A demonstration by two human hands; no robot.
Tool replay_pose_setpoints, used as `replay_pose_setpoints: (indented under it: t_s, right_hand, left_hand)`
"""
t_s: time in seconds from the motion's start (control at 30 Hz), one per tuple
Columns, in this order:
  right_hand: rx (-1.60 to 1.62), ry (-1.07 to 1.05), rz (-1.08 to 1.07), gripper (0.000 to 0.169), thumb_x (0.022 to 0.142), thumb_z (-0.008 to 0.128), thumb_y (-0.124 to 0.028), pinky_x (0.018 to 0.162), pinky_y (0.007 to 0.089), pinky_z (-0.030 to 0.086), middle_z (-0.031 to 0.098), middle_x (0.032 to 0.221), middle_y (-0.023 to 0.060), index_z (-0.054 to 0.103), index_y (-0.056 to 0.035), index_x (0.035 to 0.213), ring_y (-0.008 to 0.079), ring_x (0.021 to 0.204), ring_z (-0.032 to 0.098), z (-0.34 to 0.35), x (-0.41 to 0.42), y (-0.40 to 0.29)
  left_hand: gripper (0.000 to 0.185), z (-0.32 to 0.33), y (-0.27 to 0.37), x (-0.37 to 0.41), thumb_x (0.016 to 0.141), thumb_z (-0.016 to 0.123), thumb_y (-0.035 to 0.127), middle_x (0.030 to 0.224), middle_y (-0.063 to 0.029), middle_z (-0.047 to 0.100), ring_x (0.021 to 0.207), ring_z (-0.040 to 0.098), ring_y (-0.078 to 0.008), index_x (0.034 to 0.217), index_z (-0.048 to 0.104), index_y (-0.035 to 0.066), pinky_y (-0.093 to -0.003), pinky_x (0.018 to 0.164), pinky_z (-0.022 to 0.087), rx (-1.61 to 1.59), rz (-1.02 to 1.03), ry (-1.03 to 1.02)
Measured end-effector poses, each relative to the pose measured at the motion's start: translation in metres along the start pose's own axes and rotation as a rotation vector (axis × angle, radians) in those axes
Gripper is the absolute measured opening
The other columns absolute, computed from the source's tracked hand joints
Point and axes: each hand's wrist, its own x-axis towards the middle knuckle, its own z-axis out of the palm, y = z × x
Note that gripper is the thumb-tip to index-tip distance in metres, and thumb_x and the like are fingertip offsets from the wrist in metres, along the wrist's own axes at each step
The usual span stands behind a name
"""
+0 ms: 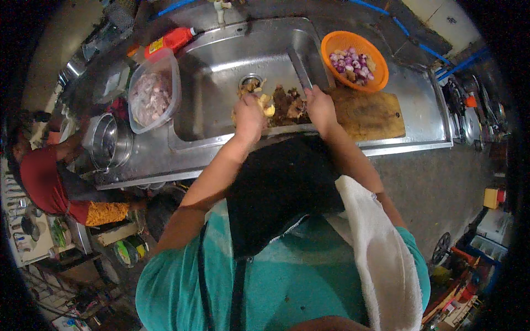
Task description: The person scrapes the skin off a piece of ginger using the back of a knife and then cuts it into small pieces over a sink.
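Observation:
Over the front of a steel sink basin (215, 99), my left hand (249, 116) is curled around what looks like a piece of ginger root. Pale yellow peeled ginger (268, 108) shows beside its fingers; how much of it the hand grips is partly hidden. My right hand (321, 106) grips the handle of a broad-bladed knife (299, 68), the blade pointing away from me over the basin's right side. Between the hands lie brown, unpeeled ginger pieces and scraps (285, 103). The drain (251, 79) sits just beyond my left hand.
Right of the basin are a wooden cutting board (368, 116) and an orange basket (383, 78) of peeled shallots. On the left stand a plastic tub of raw meat (177, 97), a red bottle (172, 41) and steel pots (126, 142). Another person (41, 178) is at far left.

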Motion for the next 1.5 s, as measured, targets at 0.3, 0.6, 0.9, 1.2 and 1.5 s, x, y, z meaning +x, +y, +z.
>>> replay_pose_setpoints:
  t_s: [0.3, 0.6, 0.9, 1.2, 1.5]
  right_hand:
    - [-0.037, -0.113, -0.444, 0.031, 0.095, 0.054, -0.037, 0.058, 0.0515, 0.049, 0.061, 0.066, 0.0187, 0.056, -0.0076, 0.086, 0.0405, 0.064, 0.061, -0.011, -0.033, -0.048]
    - [-0.2, -0.136, -0.424, 0.034, 0.096, 0.051, -0.036, 0.061, 0.0492, 0.05, 0.063, 0.07, 0.0184, 0.057, -0.0049, 0.085, 0.041, 0.07, 0.062, -0.005, -0.025, -0.044]
    - [-0.011, -0.148, -0.351, 0.029, 0.096, 0.051, -0.035, 0.062, 0.0512, 0.05, 0.065, 0.074, 0.0186, 0.06, -0.0079, 0.089, 0.0407, 0.069, 0.063, -0.017, -0.031, -0.044]
    - [-0.146, -0.127, -0.45, 0.027, 0.095, 0.054, -0.033, 0.062, 0.0509, 0.049, 0.063, 0.073, 0.0178, 0.06, -0.0074, 0.09, 0.0409, 0.069, 0.062, -0.008, -0.028, -0.044]
    - [-0.042, -0.096, -0.381, 0.029, 0.093, 0.057, -0.036, 0.061, 0.0516, 0.049, 0.062, 0.069, 0.0203, 0.062, -0.0075, 0.091, 0.042, 0.068, 0.062, -0.028, -0.032, -0.056]
  left_hand:
    - [0.036, -0.009, 0.011, 0.008, 0.098, 0.033, 0.026, 0.08, -0.0114, 0.059, 0.059, 0.056, -0.0189, 0.09, 0.056, -0.001, -0.0349, 0.046, 0.043, 0.105, -0.039, 0.044]
    - [0.034, -0.013, 0.003, 0.016, 0.1, 0.032, 0.03, 0.074, -0.0091, 0.056, 0.053, 0.05, -0.0179, 0.095, 0.053, 0.003, -0.0328, 0.042, 0.038, 0.001, -0.133, 0.008]
    - [0.036, -0.006, 0.005, 0.01, 0.099, 0.033, 0.032, 0.074, -0.0093, 0.056, 0.048, 0.047, -0.0171, 0.094, 0.054, 0.003, -0.0332, 0.041, 0.039, 0.022, -0.099, 0.007]
    - [0.026, -0.009, 0.015, 0.006, 0.1, 0.031, 0.027, 0.063, -0.0053, 0.044, 0.043, 0.034, -0.0117, 0.093, 0.048, 0.008, -0.0232, 0.035, 0.024, -0.397, -0.441, -0.14]
    - [0.03, -0.019, 0.011, 0.017, 0.1, 0.027, 0.028, 0.056, -0.0051, 0.041, 0.039, 0.031, -0.0105, 0.087, 0.045, 0.009, -0.0227, 0.033, 0.023, -0.618, -0.609, -0.463]
